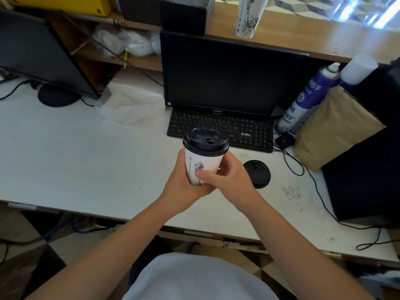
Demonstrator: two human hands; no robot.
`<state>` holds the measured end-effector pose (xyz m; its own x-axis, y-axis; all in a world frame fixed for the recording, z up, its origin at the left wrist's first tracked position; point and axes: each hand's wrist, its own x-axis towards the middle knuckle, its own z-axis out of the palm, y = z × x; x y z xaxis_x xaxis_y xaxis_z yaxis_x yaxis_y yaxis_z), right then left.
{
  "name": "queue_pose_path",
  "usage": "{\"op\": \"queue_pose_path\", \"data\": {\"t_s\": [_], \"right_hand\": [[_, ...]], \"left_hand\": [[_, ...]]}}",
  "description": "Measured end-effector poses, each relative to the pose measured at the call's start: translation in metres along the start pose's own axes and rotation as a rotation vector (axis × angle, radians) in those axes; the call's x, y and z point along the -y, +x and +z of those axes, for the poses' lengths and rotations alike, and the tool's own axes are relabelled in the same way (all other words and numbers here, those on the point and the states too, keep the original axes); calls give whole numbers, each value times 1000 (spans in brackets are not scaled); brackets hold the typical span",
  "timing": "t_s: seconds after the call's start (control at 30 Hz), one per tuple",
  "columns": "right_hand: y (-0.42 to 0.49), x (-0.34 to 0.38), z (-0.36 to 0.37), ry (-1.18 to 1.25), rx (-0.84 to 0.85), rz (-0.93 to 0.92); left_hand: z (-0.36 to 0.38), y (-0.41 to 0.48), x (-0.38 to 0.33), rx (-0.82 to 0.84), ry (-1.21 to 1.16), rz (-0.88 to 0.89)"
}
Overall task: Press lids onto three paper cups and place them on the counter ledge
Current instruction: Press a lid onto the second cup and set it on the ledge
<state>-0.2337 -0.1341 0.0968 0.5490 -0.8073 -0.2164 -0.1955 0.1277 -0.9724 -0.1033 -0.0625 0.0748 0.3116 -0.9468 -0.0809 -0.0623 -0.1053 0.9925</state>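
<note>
A white paper cup [203,163] with a black line drawing carries a black lid [205,140] seated on its rim. Both hands hold it upright above the white desk, in front of the keyboard. My left hand [180,180] wraps around its left side and bottom. My right hand [229,178] grips its right side, thumb across the front. A loose black lid [257,173] lies flat on the desk just right of my right hand. On the wooden counter ledge [303,33] at the back stands a stack of white printed paper cups [249,16], upside down.
A black monitor [229,72] and keyboard [220,128] sit directly behind the cup. A second monitor [36,53] is at the left. Spray cans [307,98], a brown paper bag [333,128], a mouse [284,140] and a black box [365,169] crowd the right. Cables trail over the desk's right side.
</note>
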Motion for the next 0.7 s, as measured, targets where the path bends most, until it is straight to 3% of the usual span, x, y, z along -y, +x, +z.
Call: {"op": "queue_pose_path", "data": {"t_s": [0.2,0.33,0.53,0.6,0.7], "right_hand": [[4,-19,12,22,-11,55],[10,-29,16,12,-1,93],[18,-47,16,-103,-5,135],[22,-55,17,-115,-16,143],[31,-72,21,-135,-27,146]], "left_hand": [[1,-4,25,-8,-61,-71],[-7,-2,45,100,-50,-88],[-52,3,98,206,577,-193],[-59,5,110,133,499,-274],[-56,12,105,-67,153,-335]]}}
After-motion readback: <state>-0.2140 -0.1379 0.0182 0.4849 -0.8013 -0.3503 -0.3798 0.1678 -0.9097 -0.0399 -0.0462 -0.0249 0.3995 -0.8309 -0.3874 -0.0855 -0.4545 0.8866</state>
